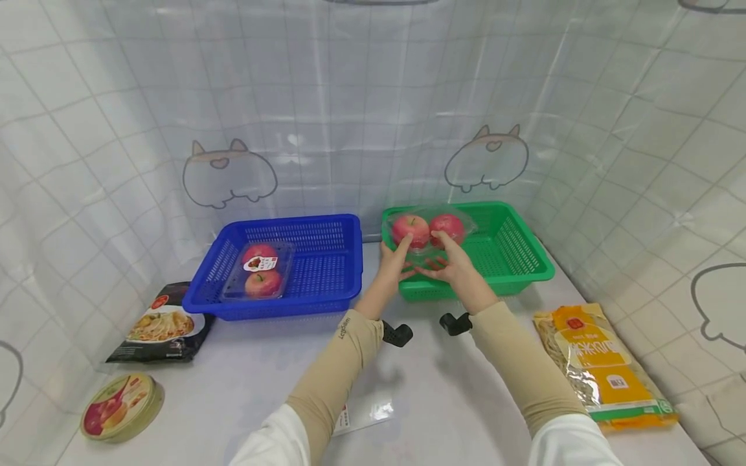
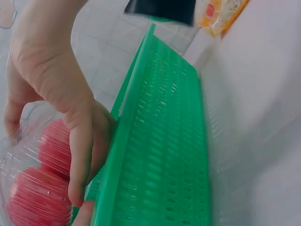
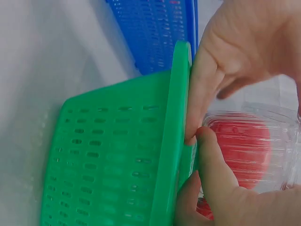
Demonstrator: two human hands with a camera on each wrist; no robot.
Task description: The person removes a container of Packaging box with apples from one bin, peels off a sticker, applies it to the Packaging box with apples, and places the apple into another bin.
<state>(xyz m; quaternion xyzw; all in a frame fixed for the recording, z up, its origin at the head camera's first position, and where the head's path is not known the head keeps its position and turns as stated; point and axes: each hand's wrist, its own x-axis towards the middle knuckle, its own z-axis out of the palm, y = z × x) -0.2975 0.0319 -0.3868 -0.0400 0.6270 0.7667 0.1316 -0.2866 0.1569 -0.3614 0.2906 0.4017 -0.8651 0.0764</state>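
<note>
Both hands hold a clear plastic apple pack (image 1: 428,228) with two red apples over the near left corner of the green basket (image 1: 527,262). My left hand (image 1: 394,259) grips its left side, thumb on top. My right hand (image 1: 451,262) grips the right side. In the left wrist view the left hand (image 2: 61,99) curls round the apple pack (image 2: 33,188) beside the green basket (image 2: 160,141) wall. The right wrist view shows the right hand (image 3: 235,61) on the apple pack (image 3: 244,141) at the green basket (image 3: 174,117) rim.
A blue basket (image 1: 326,259) left of the green one holds a second pack of apples (image 1: 260,272). On the white table lie a dark food packet (image 1: 160,323), a round tin (image 1: 119,406), a yellow noodle bag (image 1: 600,362) and a card (image 1: 364,414). Curtains enclose three sides.
</note>
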